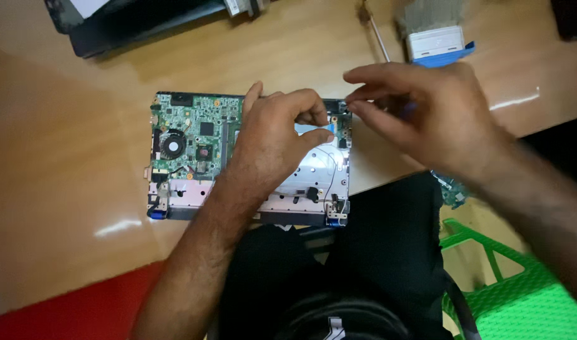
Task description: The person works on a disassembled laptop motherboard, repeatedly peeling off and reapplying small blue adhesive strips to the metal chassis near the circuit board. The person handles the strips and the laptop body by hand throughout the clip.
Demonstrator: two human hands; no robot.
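green circuit board point(197, 129) fills the left half of the opened laptop base point(251, 160), with a round black fan point(173, 145) set into it; the right half is bare silver metal plate point(320, 170). the base lies flat on the tan wooden table point(68, 164), its near edge at the table's front, just above my lap. my left hand point(273, 141) rests over the middle of the base, its grip pinched shut, thumb and forefinger closed on a thin pale blue ribbon cable point(313, 128) near the far right corner. my right hand point(420, 116) hovers just off the base's right edge, fingertips point(354, 101) drawn together at that same corner; it is blurred, and i cannot tell whether that grip holds anything. beyond it on the table sit a brush with a blue and white handle point(436, 41) and a thin metal tool point(376, 34). a dark device point(131, 22) lies at the far left. a bright green plastic chair point(515, 296) stands by my right knee.
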